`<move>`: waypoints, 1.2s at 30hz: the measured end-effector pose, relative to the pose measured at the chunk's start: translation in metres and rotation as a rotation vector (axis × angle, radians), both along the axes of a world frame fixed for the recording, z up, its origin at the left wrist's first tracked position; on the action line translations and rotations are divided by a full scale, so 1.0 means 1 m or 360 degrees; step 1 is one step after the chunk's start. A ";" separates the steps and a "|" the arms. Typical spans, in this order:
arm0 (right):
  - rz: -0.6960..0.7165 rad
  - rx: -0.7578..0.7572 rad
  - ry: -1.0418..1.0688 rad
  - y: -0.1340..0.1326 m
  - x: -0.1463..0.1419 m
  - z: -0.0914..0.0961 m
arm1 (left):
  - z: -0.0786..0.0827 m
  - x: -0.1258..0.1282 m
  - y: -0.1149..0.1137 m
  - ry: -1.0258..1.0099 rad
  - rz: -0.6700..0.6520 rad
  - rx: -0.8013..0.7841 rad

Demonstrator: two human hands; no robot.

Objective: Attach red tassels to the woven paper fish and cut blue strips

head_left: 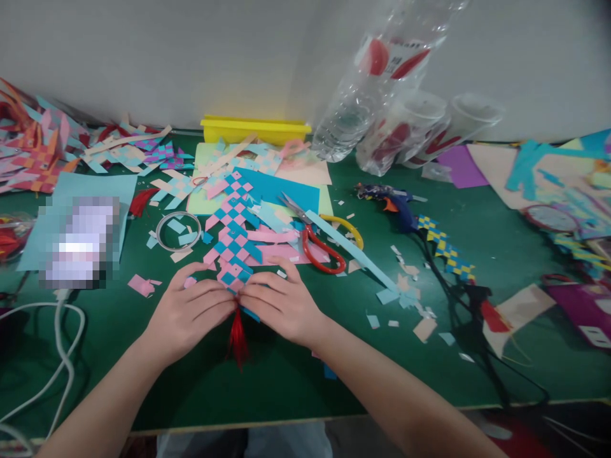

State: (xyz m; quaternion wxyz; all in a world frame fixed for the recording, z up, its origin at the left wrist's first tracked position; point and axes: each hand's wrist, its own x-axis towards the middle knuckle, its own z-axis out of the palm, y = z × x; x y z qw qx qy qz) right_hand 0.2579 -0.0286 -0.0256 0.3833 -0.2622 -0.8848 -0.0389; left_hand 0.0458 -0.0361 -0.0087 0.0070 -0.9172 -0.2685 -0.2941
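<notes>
A woven paper ornament [233, 242] in pink and blue checks lies lengthwise before me on the green table. My left hand [191, 312] pinches its near end from the left side. From the right, the fingers of my right hand [281, 302] close on the same end, fingertips nearly meeting those of the left. A red tassel [238, 340] hangs from that end toward me; the exact joint is hidden by my fingertips. Just beyond my right hand are scissors [324, 248] with red and yellow handles, lying partly on paper scraps.
A roll of tape [179, 231] and a phone [81, 238] on blue paper are at left. Right of the scissors lies a blue glue gun [398, 207] with a dark cord. A plastic bottle [382, 83] and cups [472, 121] stand by the wall. Paper scraps [405, 286] litter the table.
</notes>
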 end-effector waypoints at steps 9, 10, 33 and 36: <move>-0.0007 0.0032 -0.0012 0.001 -0.001 -0.005 | 0.000 -0.002 -0.001 0.0099 0.0028 0.0019; -0.0008 0.0032 -0.0022 0.001 -0.001 -0.005 | 0.000 -0.002 -0.001 0.0089 0.0025 0.0018; 0.0007 -0.0061 -0.0085 -0.001 0.001 0.000 | 0.002 0.005 0.002 0.0053 0.0092 -0.0025; -0.0056 -0.0254 -0.0088 -0.007 0.004 0.010 | 0.002 0.005 0.002 0.0035 0.0128 -0.0074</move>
